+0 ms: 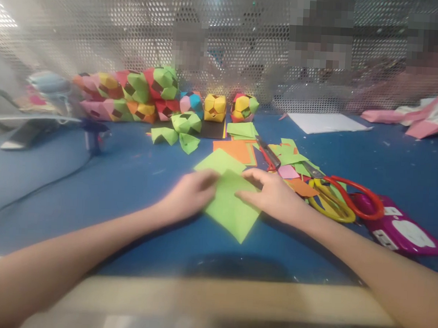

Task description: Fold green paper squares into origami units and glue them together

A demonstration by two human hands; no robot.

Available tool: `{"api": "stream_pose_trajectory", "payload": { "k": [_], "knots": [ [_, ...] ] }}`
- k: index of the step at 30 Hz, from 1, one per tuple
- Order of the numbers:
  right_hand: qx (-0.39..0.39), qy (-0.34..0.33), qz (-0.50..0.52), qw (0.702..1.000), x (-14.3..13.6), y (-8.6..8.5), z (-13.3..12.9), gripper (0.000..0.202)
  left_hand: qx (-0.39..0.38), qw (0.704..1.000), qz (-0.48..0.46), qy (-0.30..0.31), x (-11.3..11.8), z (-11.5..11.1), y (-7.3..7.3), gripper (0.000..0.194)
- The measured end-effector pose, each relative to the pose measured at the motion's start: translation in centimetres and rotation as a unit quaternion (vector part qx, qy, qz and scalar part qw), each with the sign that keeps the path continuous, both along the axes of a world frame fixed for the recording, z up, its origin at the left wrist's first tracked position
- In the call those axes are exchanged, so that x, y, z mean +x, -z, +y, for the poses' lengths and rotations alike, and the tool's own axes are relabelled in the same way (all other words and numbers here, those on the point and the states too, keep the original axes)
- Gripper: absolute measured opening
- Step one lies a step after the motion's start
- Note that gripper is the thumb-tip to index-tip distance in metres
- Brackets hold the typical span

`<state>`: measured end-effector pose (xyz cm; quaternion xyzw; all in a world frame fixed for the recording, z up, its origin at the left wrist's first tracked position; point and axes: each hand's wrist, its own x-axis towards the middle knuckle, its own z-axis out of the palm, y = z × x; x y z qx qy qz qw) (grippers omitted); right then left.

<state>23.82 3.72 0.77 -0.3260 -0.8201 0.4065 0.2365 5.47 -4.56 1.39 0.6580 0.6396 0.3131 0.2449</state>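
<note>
A square of light green paper [234,216] is tilted toward me above the blue table, one corner pointing down at the front. My left hand [190,194] is closed on its left edge, fingers curled. On the right edge, my right hand [272,193] pinches the same sheet between thumb and fingers. Just behind it shows another light green piece [219,159]; I cannot tell whether the two are joined. Farther back lie orange paper sheets [234,150] and a folded green paper piece [186,123].
Scissors with red and yellow handles [332,206] lie at right, beside a purple packet [402,227] and paper scraps [291,153]. Red-handled scissors [267,154] rest behind my right hand. Colourful folded paper balls [135,88] line the back. White paper [327,123] lies before the perforated screen [247,48].
</note>
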Motion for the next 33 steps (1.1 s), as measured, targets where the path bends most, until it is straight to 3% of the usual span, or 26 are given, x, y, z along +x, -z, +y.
{"api": "stream_pose_trajectory", "payload": {
  "k": [3, 6, 9, 13, 17, 21, 23, 29, 33],
  "knots": [
    [-0.006, 0.001, 0.016, 1.0, 0.0, 0.1, 0.0, 0.017, -0.022, 0.999, 0.028, 0.012, 0.3, -0.3, -0.5, 0.032],
    [0.025, 0.005, 0.02, 0.999, 0.1, 0.2, 0.1, 0.011, -0.036, 0.998, 0.05, 0.032, 0.2, -0.5, -0.7, 0.048],
    [0.063, -0.014, 0.013, 0.998, 0.3, 0.3, 0.2, 0.002, -0.016, 0.997, 0.067, 0.046, -0.1, -0.4, -0.7, 0.051],
    [0.173, -0.075, 0.042, 0.981, 0.5, 0.6, 0.2, 0.01, -0.005, 0.994, 0.086, 0.07, -1.0, -0.1, -0.5, 0.042],
    [0.312, -0.142, 0.024, 0.939, 0.8, 0.9, 0.3, 0.016, -0.015, 0.987, 0.116, 0.112, -2.3, 0.4, -0.9, 0.022],
    [0.387, -0.185, -0.011, 0.903, 0.9, 1.0, 0.1, 0.024, -0.037, 0.976, 0.138, 0.166, -3.2, 0.7, -1.3, 0.016],
    [0.392, -0.186, -0.019, 0.901, 0.8, 1.1, -0.3, 0.022, -0.044, 0.975, 0.137, 0.168, -3.3, 0.8, -1.4, 0.016],
    [0.317, -0.092, -0.039, 0.943, 0.3, 1.5, -1.4, 0.01, -0.035, 0.974, 0.144, 0.17, -2.8, 0.6, -1.5, 0.014],
    [0.354, -0.111, -0.005, 0.929, 0.4, 1.5, -1.1, 0.008, -0.035, 0.973, 0.147, 0.174, -2.8, 0.6, -1.6, 0.013]
  ]
}}
